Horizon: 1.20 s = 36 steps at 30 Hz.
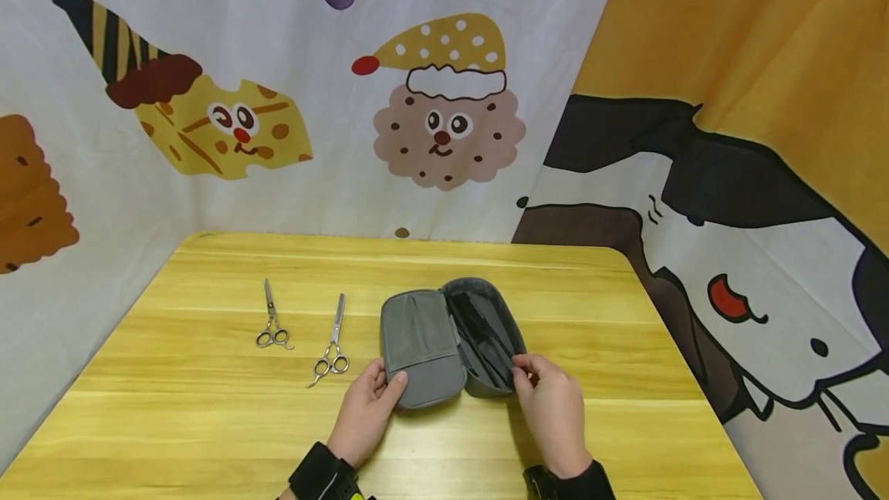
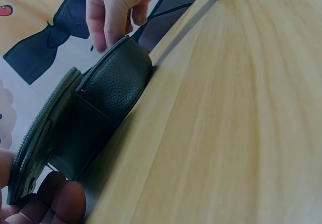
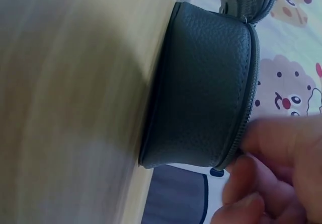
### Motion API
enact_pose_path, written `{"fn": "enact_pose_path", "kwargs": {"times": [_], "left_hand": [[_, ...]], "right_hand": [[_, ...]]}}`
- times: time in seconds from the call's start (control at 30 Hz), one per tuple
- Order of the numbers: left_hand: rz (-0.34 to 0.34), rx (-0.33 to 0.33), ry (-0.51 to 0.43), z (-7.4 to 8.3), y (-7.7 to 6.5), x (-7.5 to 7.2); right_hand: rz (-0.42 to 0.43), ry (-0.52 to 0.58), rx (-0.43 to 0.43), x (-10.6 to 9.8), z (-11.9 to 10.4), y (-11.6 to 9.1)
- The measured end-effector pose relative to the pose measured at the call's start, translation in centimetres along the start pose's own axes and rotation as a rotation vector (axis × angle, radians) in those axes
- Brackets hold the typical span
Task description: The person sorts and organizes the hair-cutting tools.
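An unzipped grey zip case lies spread like a book in the head view, its flat lid half on the left. Dark, slender items lie inside the deeper right half. My left hand grips the lid's lower left corner, thumb on top and fingers underneath. At the deep half's lower right corner, my right hand pinches the zipped rim between thumb and forefinger. Left of the case lie two pairs of silver hairdressing scissors, one nearer and one farther away.
The case and scissors rest on a yellow wood-grain table. Printed cloth with cartoon figures hangs behind the table's far edge and along both sides. Black bands circle the wrists.
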<state>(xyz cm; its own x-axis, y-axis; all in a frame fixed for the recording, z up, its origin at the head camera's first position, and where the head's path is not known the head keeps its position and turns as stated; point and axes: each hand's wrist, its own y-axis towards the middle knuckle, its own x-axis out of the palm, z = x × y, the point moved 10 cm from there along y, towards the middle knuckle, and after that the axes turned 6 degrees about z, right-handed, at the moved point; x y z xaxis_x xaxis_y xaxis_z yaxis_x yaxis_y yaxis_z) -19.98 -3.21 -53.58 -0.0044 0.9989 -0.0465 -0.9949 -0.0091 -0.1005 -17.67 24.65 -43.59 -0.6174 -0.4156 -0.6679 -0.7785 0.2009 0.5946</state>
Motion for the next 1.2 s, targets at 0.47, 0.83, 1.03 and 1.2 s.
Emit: {"fn": "enact_pose_path", "kwargs": {"times": [0.47,0.83,1.03,1.2], "left_hand": [[0.007,0.011,-0.007,0.2,-0.1,0.0],[0.014,0.007,-0.019,0.3,-0.2,0.1],[0.016,0.010,-0.017,0.4,-0.2,0.0],[0.015,0.016,-0.007,0.4,-0.2,0.0]], "right_hand": [[-0.190,-0.013,-0.009,1.8,-0.3,-0.7],[-0.305,-0.025,0.029,3.1,0.1,-1.2],[-0.312,0.001,0.026,3.1,0.1,-1.1],[-0.319,0.009,0.035,3.3,0.2,-1.2]]}}
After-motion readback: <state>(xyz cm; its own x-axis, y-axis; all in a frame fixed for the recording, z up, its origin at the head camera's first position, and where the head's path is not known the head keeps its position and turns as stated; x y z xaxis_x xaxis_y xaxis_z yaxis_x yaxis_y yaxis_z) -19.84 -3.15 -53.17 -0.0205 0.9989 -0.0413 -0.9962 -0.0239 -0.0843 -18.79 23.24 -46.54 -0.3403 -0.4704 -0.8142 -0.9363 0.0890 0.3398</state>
